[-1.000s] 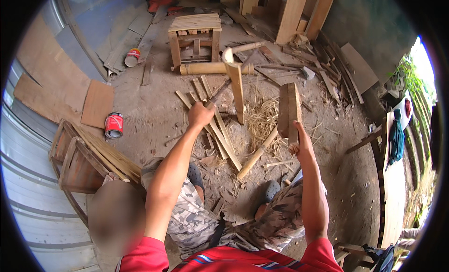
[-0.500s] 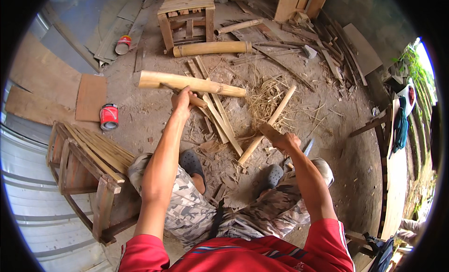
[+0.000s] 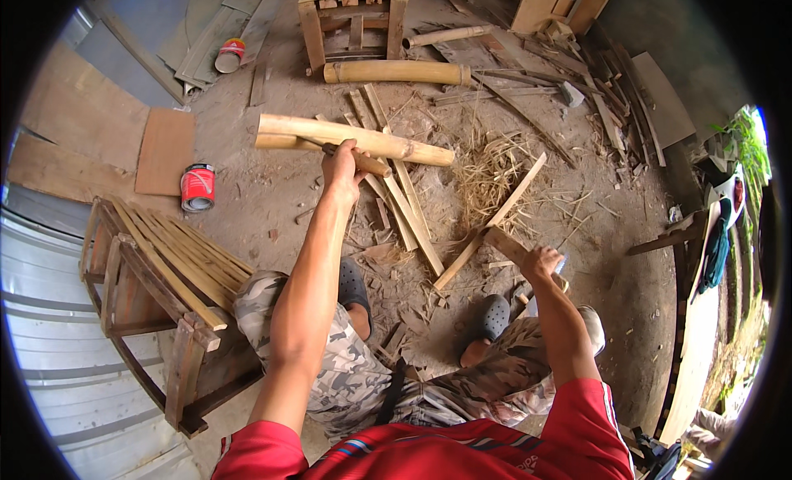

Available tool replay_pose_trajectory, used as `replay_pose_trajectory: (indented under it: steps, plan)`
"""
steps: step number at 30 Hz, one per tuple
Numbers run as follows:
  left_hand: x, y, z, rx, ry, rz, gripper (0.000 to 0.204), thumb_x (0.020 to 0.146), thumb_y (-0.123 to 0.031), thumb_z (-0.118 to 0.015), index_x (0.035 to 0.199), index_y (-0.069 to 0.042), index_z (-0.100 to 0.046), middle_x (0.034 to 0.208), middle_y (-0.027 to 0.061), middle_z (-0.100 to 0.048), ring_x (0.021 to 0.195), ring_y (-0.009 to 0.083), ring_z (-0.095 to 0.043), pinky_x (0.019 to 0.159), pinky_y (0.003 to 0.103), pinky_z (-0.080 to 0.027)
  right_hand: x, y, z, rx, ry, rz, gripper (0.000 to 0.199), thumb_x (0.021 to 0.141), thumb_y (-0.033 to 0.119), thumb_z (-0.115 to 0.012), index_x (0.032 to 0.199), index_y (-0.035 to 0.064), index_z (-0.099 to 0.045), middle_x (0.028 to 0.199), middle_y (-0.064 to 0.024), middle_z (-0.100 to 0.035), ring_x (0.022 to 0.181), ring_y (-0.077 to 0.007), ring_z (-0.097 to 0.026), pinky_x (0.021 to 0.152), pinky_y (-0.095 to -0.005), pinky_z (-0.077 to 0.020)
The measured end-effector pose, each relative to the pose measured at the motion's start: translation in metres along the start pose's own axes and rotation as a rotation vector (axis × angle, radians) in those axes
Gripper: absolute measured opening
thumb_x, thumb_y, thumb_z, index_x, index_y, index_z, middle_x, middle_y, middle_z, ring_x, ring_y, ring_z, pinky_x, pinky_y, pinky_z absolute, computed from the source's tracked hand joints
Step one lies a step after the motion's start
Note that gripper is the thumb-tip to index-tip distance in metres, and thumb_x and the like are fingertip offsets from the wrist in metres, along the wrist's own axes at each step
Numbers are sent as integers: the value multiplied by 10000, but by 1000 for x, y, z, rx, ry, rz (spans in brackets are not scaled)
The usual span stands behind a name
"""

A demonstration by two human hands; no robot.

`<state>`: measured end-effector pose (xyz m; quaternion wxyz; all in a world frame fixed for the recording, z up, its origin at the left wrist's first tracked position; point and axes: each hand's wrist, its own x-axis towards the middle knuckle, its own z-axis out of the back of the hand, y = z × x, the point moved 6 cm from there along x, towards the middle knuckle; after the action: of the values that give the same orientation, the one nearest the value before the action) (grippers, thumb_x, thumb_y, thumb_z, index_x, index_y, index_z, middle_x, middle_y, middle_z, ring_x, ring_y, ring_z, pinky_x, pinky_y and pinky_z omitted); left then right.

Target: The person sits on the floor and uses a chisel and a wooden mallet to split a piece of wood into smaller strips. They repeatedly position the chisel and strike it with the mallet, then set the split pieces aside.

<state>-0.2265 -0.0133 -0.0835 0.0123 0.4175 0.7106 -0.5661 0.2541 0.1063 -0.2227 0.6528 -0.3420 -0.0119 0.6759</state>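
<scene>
My left hand (image 3: 341,164) is closed round the wooden handle of a knife (image 3: 370,162). Its dark, narrow blade lies against the near side of a thick bamboo length (image 3: 396,147), by a lengthwise split toward the left end. Whether the blade sits inside the split is hard to tell. Farther right and nearer to me, my right hand (image 3: 542,262) grips one end of a flat wooden block (image 3: 506,243). The block is held over the lower part of a long bamboo strip (image 3: 520,187), apart from the knife.
Split strips (image 3: 404,204) and a heap of shavings (image 3: 487,183) lie on the dirt floor. A slatted bench (image 3: 177,307) stands at left, near a red can (image 3: 198,188). Beyond are a bamboo pole (image 3: 396,72) and a small stool (image 3: 355,26); scrap boards line the right wall.
The whole view has shifted a little. My right hand has drawn the wooden block slightly right and toward me. The split at the bamboo's left end shows more clearly; my left hand keeps its hold.
</scene>
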Motion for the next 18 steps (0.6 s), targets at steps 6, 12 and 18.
replay_pose_trajectory:
  steps: [6,12,18]
  plan:
    - [-17,-20,-6,240,40,-114,214,903,-213,-648,1021,-52,-570,887,40,-599,783,164,-652,697,330,-571,-4,133,14,457,63,322,562,857,443,-641,1342,172,-551,1165,-140,-682,1022,-320,-678,838,-422,-559]
    - [-14,-26,-17,433,94,-154,230,899,-166,-665,1032,-13,-556,834,69,-605,728,173,-638,672,329,-555,29,276,-13,734,168,513,911,777,645,-677,1437,84,-397,1305,-203,-590,1222,-357,-561,990,-449,-477]
    - [-18,-34,-16,504,43,-162,245,889,-179,-688,1048,-31,-576,842,48,-600,728,166,-618,676,310,-536,22,350,-9,794,195,510,1080,644,550,-846,1414,21,-305,1349,-229,-512,1260,-363,-508,1019,-441,-460]
